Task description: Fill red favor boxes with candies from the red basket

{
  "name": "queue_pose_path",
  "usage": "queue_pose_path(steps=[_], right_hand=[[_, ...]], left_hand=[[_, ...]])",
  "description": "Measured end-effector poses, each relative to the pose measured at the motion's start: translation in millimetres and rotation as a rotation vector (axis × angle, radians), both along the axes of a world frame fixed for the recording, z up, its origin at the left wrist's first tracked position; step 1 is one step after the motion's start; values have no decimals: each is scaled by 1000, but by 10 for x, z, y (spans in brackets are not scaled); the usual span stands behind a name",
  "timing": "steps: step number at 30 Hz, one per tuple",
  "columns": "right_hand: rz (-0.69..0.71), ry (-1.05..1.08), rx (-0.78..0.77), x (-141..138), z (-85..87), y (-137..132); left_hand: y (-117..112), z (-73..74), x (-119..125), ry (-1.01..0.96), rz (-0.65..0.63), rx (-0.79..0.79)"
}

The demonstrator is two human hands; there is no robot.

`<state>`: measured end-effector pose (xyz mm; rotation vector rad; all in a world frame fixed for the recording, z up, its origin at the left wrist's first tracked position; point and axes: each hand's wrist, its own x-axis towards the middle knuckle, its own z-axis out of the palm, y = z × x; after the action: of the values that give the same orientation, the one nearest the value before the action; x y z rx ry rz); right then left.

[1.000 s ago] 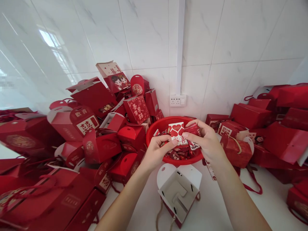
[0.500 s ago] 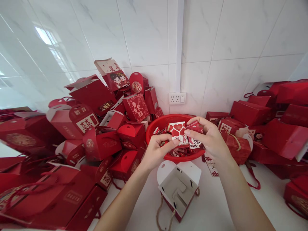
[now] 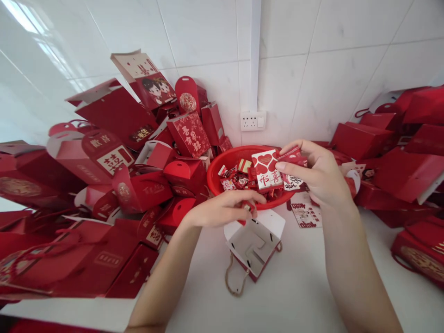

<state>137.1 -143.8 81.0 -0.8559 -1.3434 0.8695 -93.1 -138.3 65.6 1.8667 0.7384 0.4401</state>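
Note:
My right hand pinches several wrapped candy packets over the basket. One is a white candy packet with red hearts; a red-and-white candy packet sits closer to the fingers. My left hand, palm down at the basket's front edge, has its fingers closed around a small red wrapped candy, partly hidden. The red plastic basket holds many small wrapped candies. Just in front of it an open gift box with a white inside and twine handles stands on the table, below my left hand.
Red gift boxes are piled high on the left, and more red boxes are stacked on the right. A flat printed card lies right of the basket. Behind is a tiled wall with a power socket.
My left hand has let go of the heart packet and moved down toward the open box, with a small red candy in its fingers. My right hand keeps the packets. The view has tilted down.

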Motion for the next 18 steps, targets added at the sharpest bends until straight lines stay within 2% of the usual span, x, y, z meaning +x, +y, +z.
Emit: queue_pose_path(steps=[2, 4, 8, 10, 14, 18], right_hand=[[27, -16, -6, 7, 22, -26], [59, -43, -26, 3, 51, -57], [111, -143, -39, -21, 104, -114], [158, -193, -44, -36, 116, -127], [258, -227, -58, -69, 108, -118], [284, -243, -70, -101, 95, -108]], left_hand=[[-38, -4, -16, 124, -137, 103], [-67, -2, -19, 219, -190, 227], [-86, 44, -45, 252, -115, 330], [-78, 72, -72, 156, -46, 311], [-65, 100, -80, -201, 96, 149], [-72, 85, -8, -424, 244, 53]])
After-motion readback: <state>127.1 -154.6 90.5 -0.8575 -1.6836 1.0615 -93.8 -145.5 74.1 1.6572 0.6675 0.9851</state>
